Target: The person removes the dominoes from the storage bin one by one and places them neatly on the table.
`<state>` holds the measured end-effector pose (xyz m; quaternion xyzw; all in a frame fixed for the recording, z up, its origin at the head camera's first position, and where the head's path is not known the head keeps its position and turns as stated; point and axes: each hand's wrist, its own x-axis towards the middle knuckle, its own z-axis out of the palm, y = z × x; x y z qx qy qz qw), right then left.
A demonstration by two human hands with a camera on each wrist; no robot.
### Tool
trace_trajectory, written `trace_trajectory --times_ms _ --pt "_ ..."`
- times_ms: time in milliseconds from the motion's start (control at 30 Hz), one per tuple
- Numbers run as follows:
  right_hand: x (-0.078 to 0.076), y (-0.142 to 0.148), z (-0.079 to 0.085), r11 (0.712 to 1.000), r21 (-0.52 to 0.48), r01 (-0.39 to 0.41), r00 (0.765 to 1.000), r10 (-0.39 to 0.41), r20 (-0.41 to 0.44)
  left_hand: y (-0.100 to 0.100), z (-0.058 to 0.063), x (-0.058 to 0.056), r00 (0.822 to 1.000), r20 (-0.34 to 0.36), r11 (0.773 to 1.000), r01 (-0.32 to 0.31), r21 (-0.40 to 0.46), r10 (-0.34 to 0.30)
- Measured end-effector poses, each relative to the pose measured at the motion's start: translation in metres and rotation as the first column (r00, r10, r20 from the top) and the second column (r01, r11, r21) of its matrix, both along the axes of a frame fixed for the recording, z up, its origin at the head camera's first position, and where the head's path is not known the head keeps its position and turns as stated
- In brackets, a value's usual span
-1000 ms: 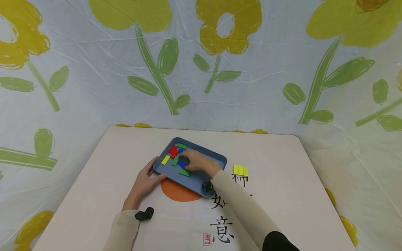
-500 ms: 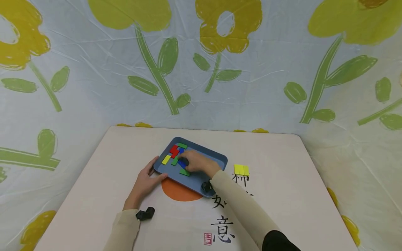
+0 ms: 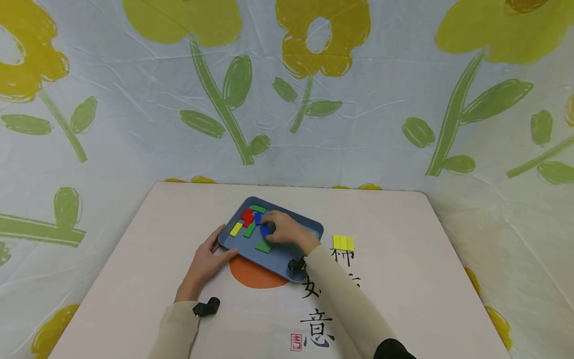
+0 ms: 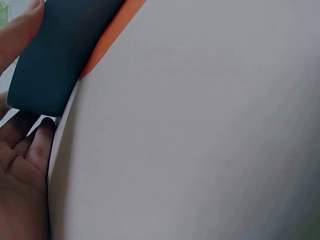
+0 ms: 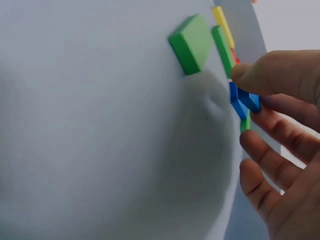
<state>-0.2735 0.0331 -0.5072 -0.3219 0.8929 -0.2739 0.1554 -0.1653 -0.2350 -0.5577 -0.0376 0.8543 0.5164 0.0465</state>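
Note:
Over the blue-grey tray (image 3: 242, 244), my right hand (image 3: 289, 232) pinches a blue block (image 3: 265, 231) between thumb and fingers. The right wrist view shows this blue block (image 5: 250, 101) close to another blue piece (image 5: 237, 103). Around it in the tray lie a red zigzag piece (image 3: 247, 218), a yellow block (image 3: 235, 229) and several green blocks, one of them (image 3: 262, 247) nearest the right wrist. At the tray's left corner my left hand (image 3: 210, 262) holds the edge, its thumb (image 4: 22, 32) on the outer wall and its other fingers around the corner.
A row of yellow blocks (image 3: 343, 243) lies on the pale table cover (image 3: 394, 259) right of the tray. Black characters (image 3: 317, 329) and an orange disc (image 3: 257, 274) are printed on the cover. A flowered cloth (image 3: 358, 129) hangs behind.
My right hand has shifted slightly right, and the blue block in its fingers has turned. The other blue piece now shows more. The left hand stays at the tray corner.

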Motion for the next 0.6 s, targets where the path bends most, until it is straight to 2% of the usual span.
trace_trajectory --times_ms 267,600 --pt "0.006 0.019 0.008 0.992 -0.091 0.089 0.995 -0.085 0.048 0.0 0.0 -0.001 1.0 -0.005 1.0 0.001 -0.001 -0.001" --pt "0.016 0.046 0.011 0.973 -0.149 0.177 0.984 -0.175 0.029 0.002 0.0 0.0 1.0 0.02 1.0 -0.004 -0.008 0.005"
